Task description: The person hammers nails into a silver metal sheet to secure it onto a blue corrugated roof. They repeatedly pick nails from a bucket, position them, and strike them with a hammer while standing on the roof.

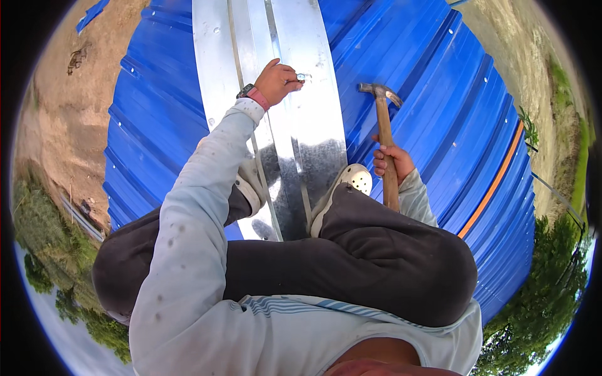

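I squat on a blue corrugated metal roof (439,106) with a shiny silver ridge cap (307,119) running up its middle. My left hand (277,80) reaches forward over the ridge cap and pinches a small roofing nail with a washer (303,77) against the metal. A watch with a pink strap sits on that wrist. My right hand (392,161) grips the wooden handle of a claw hammer (380,94), whose steel head is raised to the right of the nail, over the blue sheet.
My white clogs (354,178) rest on the ridge cap, dark trousers over bent knees. Rows of fasteners dot the blue sheets. An orange strip (495,182) runs along the right slope. Bare ground, grass and trees lie far below on both sides.
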Demonstrator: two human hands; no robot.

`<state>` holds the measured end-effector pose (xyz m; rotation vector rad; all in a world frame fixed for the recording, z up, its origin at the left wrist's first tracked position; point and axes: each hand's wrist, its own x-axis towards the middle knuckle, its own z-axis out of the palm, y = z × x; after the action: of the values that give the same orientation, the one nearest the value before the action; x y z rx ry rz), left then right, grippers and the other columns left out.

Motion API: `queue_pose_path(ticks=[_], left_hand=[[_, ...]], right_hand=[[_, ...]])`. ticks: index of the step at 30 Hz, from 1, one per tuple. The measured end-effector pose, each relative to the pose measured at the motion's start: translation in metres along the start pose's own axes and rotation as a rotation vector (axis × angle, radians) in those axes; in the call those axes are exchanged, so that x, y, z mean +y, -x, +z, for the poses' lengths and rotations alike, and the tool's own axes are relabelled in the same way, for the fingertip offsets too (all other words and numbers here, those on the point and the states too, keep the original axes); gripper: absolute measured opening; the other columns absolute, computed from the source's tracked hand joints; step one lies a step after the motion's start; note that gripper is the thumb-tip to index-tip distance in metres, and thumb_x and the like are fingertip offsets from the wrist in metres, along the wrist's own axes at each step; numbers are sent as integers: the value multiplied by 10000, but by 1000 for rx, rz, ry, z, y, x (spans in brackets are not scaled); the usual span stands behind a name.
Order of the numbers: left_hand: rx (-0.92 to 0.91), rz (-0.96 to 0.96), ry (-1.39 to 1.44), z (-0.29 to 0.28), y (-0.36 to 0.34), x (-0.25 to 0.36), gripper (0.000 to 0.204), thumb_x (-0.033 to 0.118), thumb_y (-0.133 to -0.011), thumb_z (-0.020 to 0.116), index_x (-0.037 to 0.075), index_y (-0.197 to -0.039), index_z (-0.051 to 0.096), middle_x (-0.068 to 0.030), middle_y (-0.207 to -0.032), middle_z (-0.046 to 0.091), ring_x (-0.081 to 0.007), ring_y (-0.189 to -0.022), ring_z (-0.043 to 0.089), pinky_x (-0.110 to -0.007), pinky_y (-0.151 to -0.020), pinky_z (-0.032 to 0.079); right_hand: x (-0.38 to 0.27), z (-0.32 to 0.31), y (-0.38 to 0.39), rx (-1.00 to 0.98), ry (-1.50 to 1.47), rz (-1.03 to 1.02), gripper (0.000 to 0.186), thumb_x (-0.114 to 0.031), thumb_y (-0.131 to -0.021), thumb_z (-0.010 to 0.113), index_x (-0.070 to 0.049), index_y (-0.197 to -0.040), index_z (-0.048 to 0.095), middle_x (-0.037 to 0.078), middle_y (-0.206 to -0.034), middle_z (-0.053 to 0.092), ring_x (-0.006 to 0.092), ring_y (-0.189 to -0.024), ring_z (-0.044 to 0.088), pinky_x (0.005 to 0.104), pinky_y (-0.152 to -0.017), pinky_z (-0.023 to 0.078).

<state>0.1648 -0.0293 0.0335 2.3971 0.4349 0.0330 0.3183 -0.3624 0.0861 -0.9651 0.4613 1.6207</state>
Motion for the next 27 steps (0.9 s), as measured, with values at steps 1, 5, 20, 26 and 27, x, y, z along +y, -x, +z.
queue_pose_path(ticks=[1,5,20,26,27], left_hand=[[-25,-1,-2,0,-2,0,112,242,-778,649,152,-817,703,-35,-862,649,-194,-950,564,-436,-1053,236],[-37,31,-12,1,3,-1,121,246,-789,640,141,-812,696,-33,-888,649,-186,-962,562,-434,-1058,240],[-28,125,4,-2,10,1,176,250,-811,619,87,-768,668,-36,-736,624,-225,-795,553,-354,-717,460],[15,182,-27,2,14,-1,169,244,-807,622,90,-754,666,-36,-736,626,-225,-805,556,-350,-742,460],[12,180,-24,2,15,-1,169,244,-807,622,90,-754,666,-36,-736,626,-225,-805,556,-350,-742,460]], right_hand=[[1,-2,0,-11,6,-18,433,-153,-825,557,-104,-1225,401,35,-724,442,124,-546,446,281,-482,405],[1,6,1,-9,-24,-5,425,-105,-814,534,-94,-1217,398,40,-727,444,134,-551,453,292,-487,412],[-9,11,9,86,40,99,419,-122,-814,538,-115,-1206,390,52,-743,459,120,-520,429,274,-439,384],[-6,14,9,125,52,65,408,-129,-806,547,-111,-1186,401,45,-729,453,118,-513,423,268,-438,377],[-6,14,7,121,51,62,407,-126,-805,548,-109,-1183,401,43,-725,450,117,-512,422,269,-437,378]])
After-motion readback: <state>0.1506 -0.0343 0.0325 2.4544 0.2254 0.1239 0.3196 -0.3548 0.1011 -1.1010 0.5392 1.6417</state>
